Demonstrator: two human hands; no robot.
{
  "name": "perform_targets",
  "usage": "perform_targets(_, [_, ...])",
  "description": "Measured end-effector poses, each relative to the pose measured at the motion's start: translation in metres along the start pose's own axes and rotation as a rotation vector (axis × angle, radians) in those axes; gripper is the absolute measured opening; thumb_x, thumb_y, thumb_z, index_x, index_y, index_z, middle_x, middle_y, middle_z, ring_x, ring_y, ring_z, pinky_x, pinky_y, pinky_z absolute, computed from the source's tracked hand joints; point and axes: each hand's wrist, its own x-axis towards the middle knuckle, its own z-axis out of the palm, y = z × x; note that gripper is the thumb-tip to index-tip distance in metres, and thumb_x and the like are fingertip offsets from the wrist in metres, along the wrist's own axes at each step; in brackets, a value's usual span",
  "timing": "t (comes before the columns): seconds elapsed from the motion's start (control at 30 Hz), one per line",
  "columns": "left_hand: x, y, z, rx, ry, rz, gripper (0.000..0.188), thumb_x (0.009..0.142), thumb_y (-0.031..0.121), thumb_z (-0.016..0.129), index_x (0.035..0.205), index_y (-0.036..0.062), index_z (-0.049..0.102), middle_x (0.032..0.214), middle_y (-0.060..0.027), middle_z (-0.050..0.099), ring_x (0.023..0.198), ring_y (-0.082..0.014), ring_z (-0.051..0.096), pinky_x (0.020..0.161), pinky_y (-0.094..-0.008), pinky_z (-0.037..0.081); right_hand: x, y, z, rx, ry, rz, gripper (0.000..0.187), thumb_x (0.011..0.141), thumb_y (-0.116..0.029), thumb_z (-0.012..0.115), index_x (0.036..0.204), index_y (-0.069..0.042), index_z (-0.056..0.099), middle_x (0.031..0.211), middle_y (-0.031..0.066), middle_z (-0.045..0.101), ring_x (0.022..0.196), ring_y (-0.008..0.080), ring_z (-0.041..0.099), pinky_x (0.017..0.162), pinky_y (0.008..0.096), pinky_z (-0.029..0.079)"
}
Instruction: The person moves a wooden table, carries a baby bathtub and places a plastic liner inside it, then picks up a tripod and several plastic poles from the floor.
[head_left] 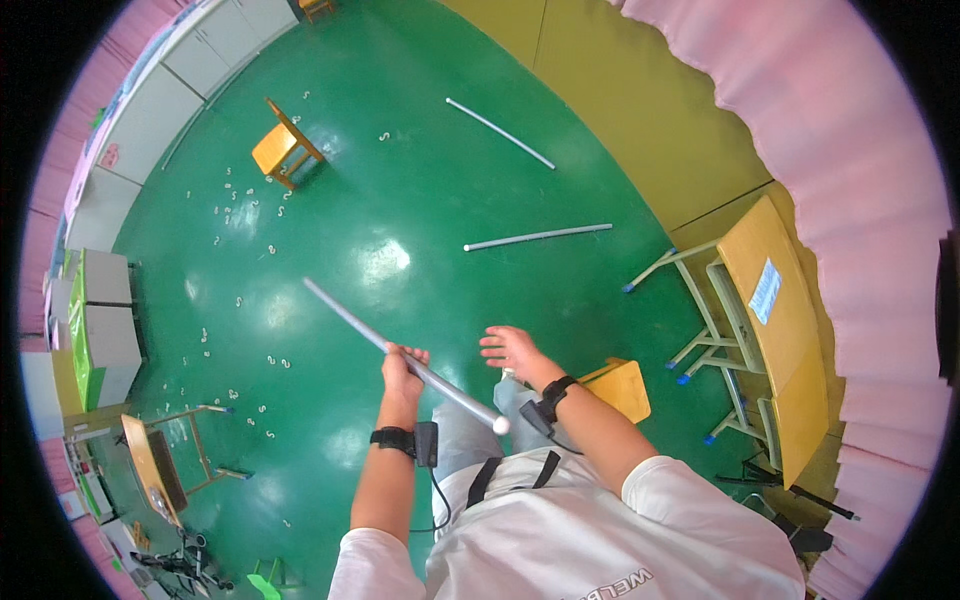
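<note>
My left hand (pixel 400 368) is wrapped round a long grey pole (pixel 455 392) near its middle. The pole slants from the far left down to a white rounded end close to my waist. To the right of it, my right hand (pixel 508 347) is held out with its fingers apart, touching nothing. Two more poles lie on the green floor ahead: a grey pole (pixel 540 237) nearly crosswise, and beyond it a thinner-looking pole (pixel 500 134) set at a slant.
A small wooden chair (pixel 280 145) stands at the far left, with many white S-shaped pieces (pixel 272 249) scattered around it. Wooden desks (pixel 765 290) line the right wall. Another desk (pixel 150 468) and white cabinets (pixel 110 320) are at the left. A yellow chair seat (pixel 622 390) is beside my right forearm.
</note>
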Motion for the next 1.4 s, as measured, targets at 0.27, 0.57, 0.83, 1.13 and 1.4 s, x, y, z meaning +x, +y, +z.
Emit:
perform_targets(0.27, [0.135, 0.054, 0.057, -0.178, -0.079, 0.018, 0.018, 0.098, 0.029, 0.045, 0.091, 0.0124, 0.048, 0.09, -0.0034, 0.051, 0.089, -0.021, 0.053, 0.092, -0.0587, 0.039, 0.154, -0.061, -0.12, -0.396, 0.428, 0.064, 0.021, 0.085, -0.024, 0.058, 0.099, -0.008, 0.062, 0.082, 0.0088, 0.066, 0.074, 0.0196, 0.063, 0.06, 0.0337, 0.051])
perform_targets(0.57, [0.338, 0.044, 0.053, -0.031, -0.016, 0.146, 0.007, 0.092, 0.012, 0.054, 0.094, 0.0137, 0.047, 0.078, -0.0017, 0.05, 0.078, -0.0169, 0.05, 0.083, -0.0459, 0.04, 0.397, -0.101, -0.187, -0.757, 0.609, -0.378, 0.029, 0.078, -0.019, 0.067, 0.102, -0.003, 0.06, 0.091, 0.0109, 0.066, 0.084, 0.0239, 0.064, 0.077, 0.0352, 0.05])
perform_targets(0.83, [0.453, 0.039, 0.052, 0.143, 0.016, 0.276, 0.013, 0.091, 0.012, 0.057, 0.097, 0.0179, 0.047, 0.084, 0.0013, 0.052, 0.082, -0.0141, 0.05, 0.09, -0.0444, 0.038, 0.582, -0.114, -0.221, -1.404, 0.579, -0.518, 0.054, 0.071, -0.018, 0.074, 0.119, -0.009, 0.051, 0.117, 0.0133, 0.054, 0.112, 0.0335, 0.049, 0.092, 0.0437, 0.044])
perform_targets(1.13, [0.542, 0.021, 0.008, 0.154, 0.021, 0.357, 0.014, 0.09, 0.01, 0.059, 0.097, 0.017, 0.048, 0.084, 0.0028, 0.052, 0.08, -0.0127, 0.052, 0.088, -0.0413, 0.039, 0.71, -0.054, -0.28, -2.005, 0.231, -0.651, 0.036, 0.073, -0.025, 0.073, 0.102, -0.012, 0.056, 0.099, 0.0063, 0.052, 0.098, 0.025, 0.051, 0.083, 0.0397, 0.041])
perform_targets(1.4, [0.56, -0.021, 0.043, 0.091, 0.132, 0.265, 0.014, 0.09, 0.007, 0.054, 0.095, 0.0166, 0.047, 0.077, 0.0004, 0.051, 0.072, -0.0145, 0.05, 0.082, -0.0402, 0.042, 0.71, -0.073, -0.291, -2.241, 0.012, -0.694, 0.017, 0.088, -0.023, 0.054, 0.098, -0.01, 0.053, 0.095, 0.0061, 0.052, 0.087, 0.0237, 0.054, 0.072, 0.037, 0.047])
